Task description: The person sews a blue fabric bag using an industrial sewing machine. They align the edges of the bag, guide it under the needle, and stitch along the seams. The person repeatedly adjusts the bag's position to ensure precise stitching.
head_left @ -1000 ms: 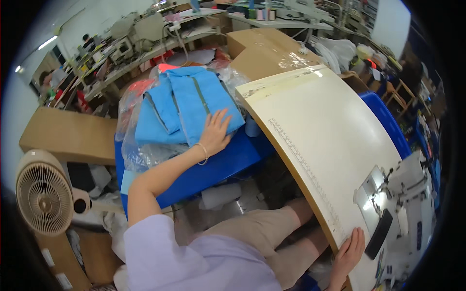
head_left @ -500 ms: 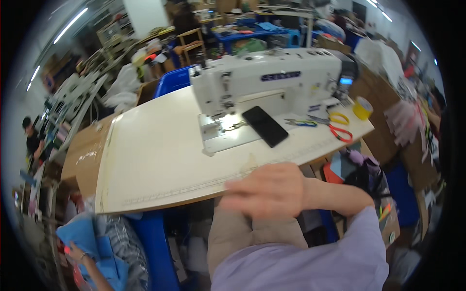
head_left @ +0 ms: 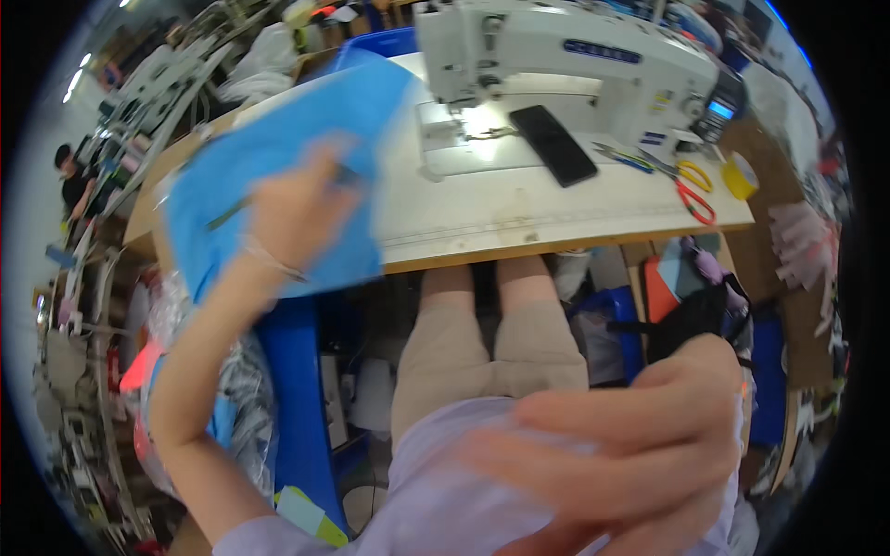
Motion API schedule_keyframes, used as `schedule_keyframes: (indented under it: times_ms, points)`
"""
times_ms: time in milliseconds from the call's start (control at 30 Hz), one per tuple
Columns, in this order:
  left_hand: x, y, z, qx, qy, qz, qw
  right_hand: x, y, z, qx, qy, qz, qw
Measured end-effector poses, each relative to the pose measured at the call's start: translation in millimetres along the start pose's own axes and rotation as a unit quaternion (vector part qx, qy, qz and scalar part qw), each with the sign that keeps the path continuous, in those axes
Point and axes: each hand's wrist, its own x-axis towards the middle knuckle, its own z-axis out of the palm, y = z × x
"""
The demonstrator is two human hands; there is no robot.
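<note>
My left hand (head_left: 301, 206) grips a blue piece of fabric (head_left: 250, 153) and spreads it over the left part of the white sewing table (head_left: 445, 215). Motion blurs the cloth's edges, and a dark slit or strip shows on it by my wrist. Close to me, my right hand (head_left: 640, 435) hangs in front of my torso, its fingers apart and nothing in them. A white industrial sewing machine (head_left: 556, 37) stands beyond, its lamp lighting the needle plate (head_left: 464, 139).
On the tabletop by the machine lie a black phone (head_left: 553, 145), scissors with red and yellow handles (head_left: 693, 190), small blue-and-yellow snips (head_left: 623, 157) and a yellow tape roll (head_left: 739, 176). Cardboard (head_left: 774, 195) borders the right side. Below left are a blue bin (head_left: 297, 380) and a plastic-wrapped bundle (head_left: 250, 389).
My left hand has brought the blue fabric up from the pile at lower left onto the table. My right hand has drawn back from the table edge towards my body. The view has tilted down.
</note>
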Motion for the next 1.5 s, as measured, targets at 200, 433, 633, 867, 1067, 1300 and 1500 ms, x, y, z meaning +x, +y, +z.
schedule_keyframes:
  times_ms: [200, 433, 633, 867, 1067, 1300, 1500]
  points:
    - [-80.6, 67.1, 58.9, -0.042, -0.094, 0.197, 0.975, -46.7, 68.3, 3.3, -0.025, -0.087, -0.004, 0.996]
    - [-76.2, 83.7, 37.2, -0.208, -0.197, 0.173, 0.942, -123.2, 159.7, 79.6, -0.073, -0.233, 0.119, 0.962]
    - [-27.5, 12.0, 48.5, -0.102, -0.048, -0.086, 0.99, -159.2, 132.4, 113.8, -0.1, -0.27, 0.139, 0.948]
    - [-3.2, -126.6, 128.1, 0.053, 0.083, -0.283, 0.954, -154.0, 119.2, 87.9, 0.003, -0.211, 0.219, 0.953]
    - [5.1, -161.7, 106.3, -0.332, 0.007, -0.592, 0.734, -137.7, 148.8, 84.0, 0.032, -0.115, 0.317, 0.941]
    - [-21.2, -104.4, 30.8, -0.513, 0.042, -0.477, 0.712, -116.6, 157.7, 74.3, 0.045, -0.035, 0.338, 0.939]
    - [-45.4, -43.5, -46.3, -0.582, 0.058, -0.361, 0.726, -74.8, 159.9, 62.1, 0.335, 0.003, 0.53, 0.779]
